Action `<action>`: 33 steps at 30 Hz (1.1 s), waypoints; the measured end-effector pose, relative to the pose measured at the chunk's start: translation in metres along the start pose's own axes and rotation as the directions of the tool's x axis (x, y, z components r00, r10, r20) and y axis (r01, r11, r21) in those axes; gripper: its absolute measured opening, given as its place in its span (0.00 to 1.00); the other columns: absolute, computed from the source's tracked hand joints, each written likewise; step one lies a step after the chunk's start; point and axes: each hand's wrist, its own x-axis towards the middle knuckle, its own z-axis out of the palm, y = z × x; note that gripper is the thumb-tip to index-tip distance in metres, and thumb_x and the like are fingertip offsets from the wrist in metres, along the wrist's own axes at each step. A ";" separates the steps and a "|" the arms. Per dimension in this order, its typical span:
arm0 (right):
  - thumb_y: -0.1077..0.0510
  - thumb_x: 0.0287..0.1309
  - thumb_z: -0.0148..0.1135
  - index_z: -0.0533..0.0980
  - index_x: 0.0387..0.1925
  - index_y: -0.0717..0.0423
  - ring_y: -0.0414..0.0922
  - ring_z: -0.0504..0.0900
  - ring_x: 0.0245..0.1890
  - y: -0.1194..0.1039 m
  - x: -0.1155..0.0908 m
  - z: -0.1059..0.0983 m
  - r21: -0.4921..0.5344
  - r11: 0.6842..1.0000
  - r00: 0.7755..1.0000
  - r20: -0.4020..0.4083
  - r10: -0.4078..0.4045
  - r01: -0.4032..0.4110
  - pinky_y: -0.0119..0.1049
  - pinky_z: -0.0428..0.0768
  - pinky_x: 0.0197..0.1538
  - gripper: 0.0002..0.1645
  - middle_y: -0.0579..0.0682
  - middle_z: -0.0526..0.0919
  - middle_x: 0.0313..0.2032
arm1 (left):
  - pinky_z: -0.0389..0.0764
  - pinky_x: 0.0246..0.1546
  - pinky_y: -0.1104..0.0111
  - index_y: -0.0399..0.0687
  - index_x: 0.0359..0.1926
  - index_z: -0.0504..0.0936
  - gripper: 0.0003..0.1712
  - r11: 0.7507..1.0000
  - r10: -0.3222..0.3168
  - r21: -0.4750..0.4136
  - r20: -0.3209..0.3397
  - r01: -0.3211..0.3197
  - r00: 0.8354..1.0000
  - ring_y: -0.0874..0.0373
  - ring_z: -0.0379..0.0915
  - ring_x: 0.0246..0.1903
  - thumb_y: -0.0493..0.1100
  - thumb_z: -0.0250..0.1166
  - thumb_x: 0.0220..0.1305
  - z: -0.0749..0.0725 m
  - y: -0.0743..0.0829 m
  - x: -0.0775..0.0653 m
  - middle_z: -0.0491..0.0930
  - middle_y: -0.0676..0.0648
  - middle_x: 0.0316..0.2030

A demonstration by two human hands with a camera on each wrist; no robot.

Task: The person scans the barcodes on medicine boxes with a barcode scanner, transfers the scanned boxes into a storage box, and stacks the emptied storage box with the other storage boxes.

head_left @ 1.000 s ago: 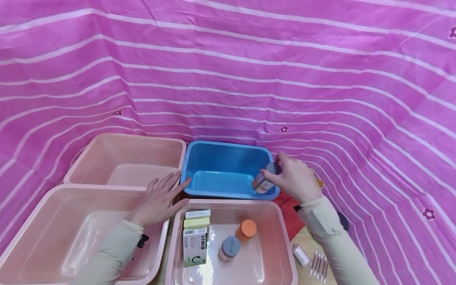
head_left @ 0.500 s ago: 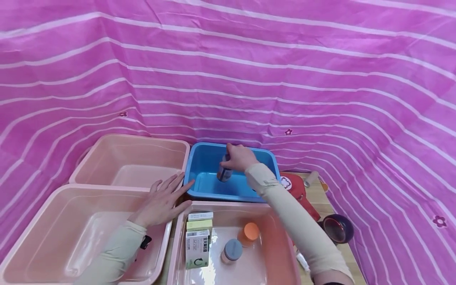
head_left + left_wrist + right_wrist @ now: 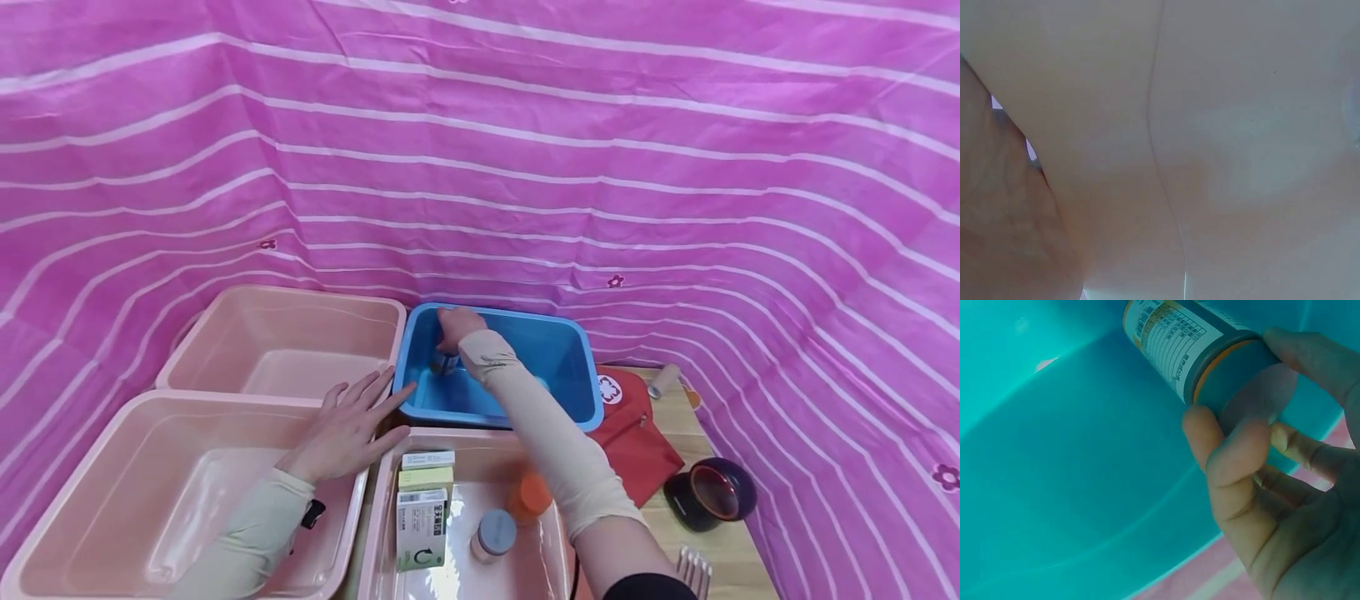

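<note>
My right hand (image 3: pixel 459 327) reaches into the blue tub (image 3: pixel 566 367) at its left end. It grips a labelled cylindrical bottle (image 3: pixel 1175 344) by its cap end, with thumb and fingertips around the cap. In the head view the bottle (image 3: pixel 447 364) shows below the hand, inside the tub. My left hand (image 3: pixel 337 437) lies with fingers spread where the tubs meet, its fingertips by the blue tub's left rim. The left wrist view shows part of that hand (image 3: pixel 1004 206) beside a pale pink tub wall (image 3: pixel 1241 125).
Pink tubs stand at the back left (image 3: pixel 330 298) and front left (image 3: pixel 142 404). A front pink tub (image 3: pixel 371 533) holds medicine boxes (image 3: pixel 422 529), a grey-capped jar (image 3: pixel 493 535) and an orange-capped bottle (image 3: pixel 532 497). Right lie a red pouch (image 3: pixel 633 442), dark round object (image 3: pixel 708 494) and cotton swabs (image 3: pixel 693 571).
My right hand has carried the bottle leftward from the blue tub's right rim and down into its left end. The left hand stays in place. The view has shifted slightly.
</note>
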 end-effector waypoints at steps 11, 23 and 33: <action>0.56 0.65 0.70 0.78 0.58 0.53 0.50 0.83 0.53 -0.013 0.001 0.017 0.070 0.997 0.999 -0.043 -0.010 0.013 0.46 0.81 0.62 0.21 0.53 0.85 0.50 | 0.56 0.71 0.33 0.64 0.78 0.64 0.39 1.000 0.002 0.001 -0.002 -0.002 1.000 0.39 0.52 0.78 0.65 0.60 0.70 -0.001 0.000 0.001 0.56 0.41 0.80; 0.59 0.67 0.68 0.80 0.53 0.56 0.48 0.86 0.43 -0.012 -0.006 0.033 0.003 0.997 0.986 -0.147 -0.075 0.076 0.42 0.85 0.56 0.15 0.53 0.86 0.39 | 0.57 0.70 0.34 0.65 0.78 0.64 0.39 1.000 0.001 -0.004 0.003 -0.001 1.000 0.40 0.52 0.78 0.66 0.59 0.70 0.000 0.001 0.002 0.56 0.42 0.80; 0.43 0.68 0.66 0.78 0.57 0.48 0.45 0.85 0.46 -0.015 -0.015 -0.003 -0.011 0.990 0.990 -0.022 -0.139 0.139 0.43 0.85 0.53 0.22 0.48 0.86 0.44 | 0.57 0.70 0.34 0.64 0.78 0.63 0.39 1.000 0.001 -0.001 0.015 -0.001 1.000 0.40 0.52 0.78 0.65 0.59 0.71 -0.001 0.000 0.001 0.55 0.42 0.80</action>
